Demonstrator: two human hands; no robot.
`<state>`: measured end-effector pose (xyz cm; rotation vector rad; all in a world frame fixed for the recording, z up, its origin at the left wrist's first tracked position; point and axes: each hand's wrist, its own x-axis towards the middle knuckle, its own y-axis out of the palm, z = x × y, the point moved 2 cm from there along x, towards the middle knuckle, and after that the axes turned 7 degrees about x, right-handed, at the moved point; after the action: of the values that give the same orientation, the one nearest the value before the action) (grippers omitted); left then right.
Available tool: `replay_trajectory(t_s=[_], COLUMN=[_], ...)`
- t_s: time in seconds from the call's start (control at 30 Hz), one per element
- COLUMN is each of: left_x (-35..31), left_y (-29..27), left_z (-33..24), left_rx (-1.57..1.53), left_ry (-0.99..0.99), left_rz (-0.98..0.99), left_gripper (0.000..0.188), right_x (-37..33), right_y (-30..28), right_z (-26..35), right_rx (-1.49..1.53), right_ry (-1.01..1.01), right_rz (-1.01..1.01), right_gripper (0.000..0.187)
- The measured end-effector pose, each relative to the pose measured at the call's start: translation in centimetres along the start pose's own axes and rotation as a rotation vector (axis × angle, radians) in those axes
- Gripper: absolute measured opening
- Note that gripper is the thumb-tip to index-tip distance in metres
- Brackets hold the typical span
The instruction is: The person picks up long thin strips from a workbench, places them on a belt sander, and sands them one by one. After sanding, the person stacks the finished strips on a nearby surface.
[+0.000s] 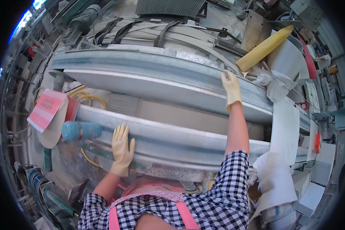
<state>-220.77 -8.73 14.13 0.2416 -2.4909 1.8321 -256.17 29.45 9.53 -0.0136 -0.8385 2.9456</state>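
My left hand, in a cream rubber glove, lies flat with its fingers stretched on the near ribbed belt, a long grey-white strip with a bluish band. Further off, on the right, my right hand wears a matching glove and reaches onto the far ribbed belt. Its fingers are curled at that belt's surface; whether anything small is between them is hidden. A pale panel runs below the far belt. Between the two belts there is a long gap.
At the left end are a blue wrapped cylinder and a pink printed card. A white board crosses the belts' right end. Behind it lie a yellow tube and a knotted white cloth. Strapped pale strips lie beyond.
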Motion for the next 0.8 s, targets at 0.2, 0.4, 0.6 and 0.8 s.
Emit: replay_trajectory(t_s=[0.2, 0.4, 0.6, 0.8], left_x=[1.4, 1.9, 2.5, 2.7], left_y=[-1.2, -2.0, -2.7, -3.5], left_z=[-0.9, -1.0, -1.1, -1.2], left_rx=[0.022, 0.063, 0.083, 0.083], left_ry=[-0.043, -0.082, -0.088, -0.078], left_rz=[0.097, 0.148, 0.161, 0.149], left_gripper=[0.049, 0.048, 0.047, 0.048], right_x=[8.0, 14.2, 17.0, 16.4], right_y=[3.0, 6.3, 8.1, 5.8], right_z=[-1.1, -0.7, -0.5, 5.2], right_rx=[-0.508, -0.72, -0.76, -0.706], right_ry=[-0.296, -0.348, -0.143, -0.263], right_rz=[-0.077, -0.083, 0.063, 0.152], right_gripper=[0.047, 0.061, 0.048, 0.049])
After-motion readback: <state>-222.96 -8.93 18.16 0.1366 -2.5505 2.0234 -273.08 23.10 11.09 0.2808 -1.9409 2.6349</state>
